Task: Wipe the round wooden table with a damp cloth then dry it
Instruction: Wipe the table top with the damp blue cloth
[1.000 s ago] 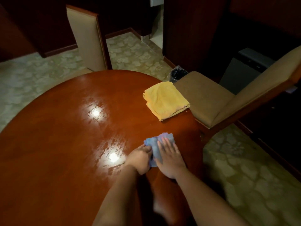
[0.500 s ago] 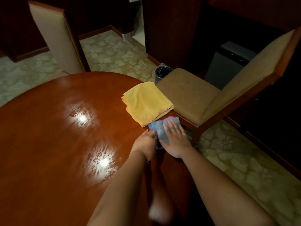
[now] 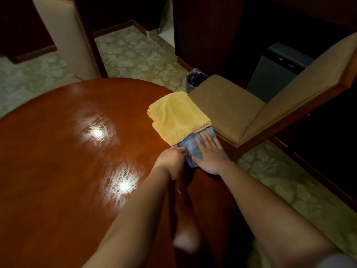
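Since the earlier frames, both hands had carried the blue cloth [image 3: 195, 147] from the open wood toward the counter's [image 3: 58, 151] right rim, until it touched the folded yellow towel [image 3: 176, 116]. From the head camera, the right hand [image 3: 210, 153] lay flat on the blue cloth with straight, spread fingers [image 3: 204, 139], pressing it down. The left hand [image 3: 172, 161] had its fingers curled, pinching the cloth's near-left edge. Wet streaks shone on the counter to the left. A tan chair [image 3: 228, 107] stood just beside the rim.
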A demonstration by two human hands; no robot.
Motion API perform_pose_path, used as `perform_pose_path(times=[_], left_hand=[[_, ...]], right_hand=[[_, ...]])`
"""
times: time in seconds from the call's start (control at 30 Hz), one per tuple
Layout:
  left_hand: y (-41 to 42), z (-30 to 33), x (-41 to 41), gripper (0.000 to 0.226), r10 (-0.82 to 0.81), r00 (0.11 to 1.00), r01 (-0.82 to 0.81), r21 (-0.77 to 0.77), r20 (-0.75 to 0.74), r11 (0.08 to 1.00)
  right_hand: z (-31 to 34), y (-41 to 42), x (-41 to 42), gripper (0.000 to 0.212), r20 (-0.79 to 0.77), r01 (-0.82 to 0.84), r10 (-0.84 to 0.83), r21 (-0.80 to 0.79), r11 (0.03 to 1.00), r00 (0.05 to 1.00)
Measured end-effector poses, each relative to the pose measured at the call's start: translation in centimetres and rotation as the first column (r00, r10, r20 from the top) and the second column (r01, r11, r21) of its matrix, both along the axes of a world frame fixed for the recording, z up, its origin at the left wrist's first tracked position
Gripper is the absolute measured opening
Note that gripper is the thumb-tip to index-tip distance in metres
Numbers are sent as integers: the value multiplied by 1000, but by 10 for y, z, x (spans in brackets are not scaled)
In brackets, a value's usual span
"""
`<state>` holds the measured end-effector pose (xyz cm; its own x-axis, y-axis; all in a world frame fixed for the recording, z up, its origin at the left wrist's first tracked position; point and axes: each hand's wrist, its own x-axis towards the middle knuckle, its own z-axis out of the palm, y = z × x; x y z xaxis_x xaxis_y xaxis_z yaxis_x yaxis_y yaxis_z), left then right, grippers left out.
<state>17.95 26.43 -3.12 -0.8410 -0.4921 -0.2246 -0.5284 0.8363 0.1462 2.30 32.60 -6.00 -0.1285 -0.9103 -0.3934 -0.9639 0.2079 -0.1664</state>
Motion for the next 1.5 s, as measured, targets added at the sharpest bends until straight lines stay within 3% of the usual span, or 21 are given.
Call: perform_pose_path(times=[0.1,0.23,0.3,0.43,0.5,0.6,0.87,1.1,1.23,1.37,1.43,1.5], left_hand=[[-8,3,9,43,-28,997,24,48,70,999],[-16,1,22,39,-9,993,-4,116,114,993],[-16,4,24,40,4,996,-16,136,90,991],[-17,7,22,36,10,999,-15,104,48,995],[-17,9,24,27,-16,998,13,54,58,998],[-20,13,35,20,-29,997,27,23,70,999],[-23,29,77,11,-111,964,98,63,242,993],[-3,36,117,11,-80,952,61,74,296,995],[29,24,115,18,-222,940,240,-43,258,970],[54,21,92,26,-291,922,307,-22,256,952],[62,21,85,27,-243,940,255,-21,238,967],[62,19,82,26,-153,970,156,1,190,988]], right_hand=[[4,6,10,76,7,1,-1,3,1000,1000],[4,27,13,78,-15,-120,120,-176,977,993],[3,37,15,78,-22,-159,158,-183,970,987],[4,32,27,42,-26,-82,78,-271,959,997],[11,28,35,36,9,6,-4,-306,952,1000],[25,36,51,28,56,93,-79,-313,945,995],[34,34,107,41,-55,-8,-6,-261,965,998],[42,43,131,40,53,-48,56,-135,990,997],[54,53,110,32,106,-80,86,-54,995,991],[55,72,99,23,120,1,18,-152,988,993],[44,86,96,12,151,68,-40,-189,980,988],[32,98,93,20,201,92,-49,-213,973,978]])
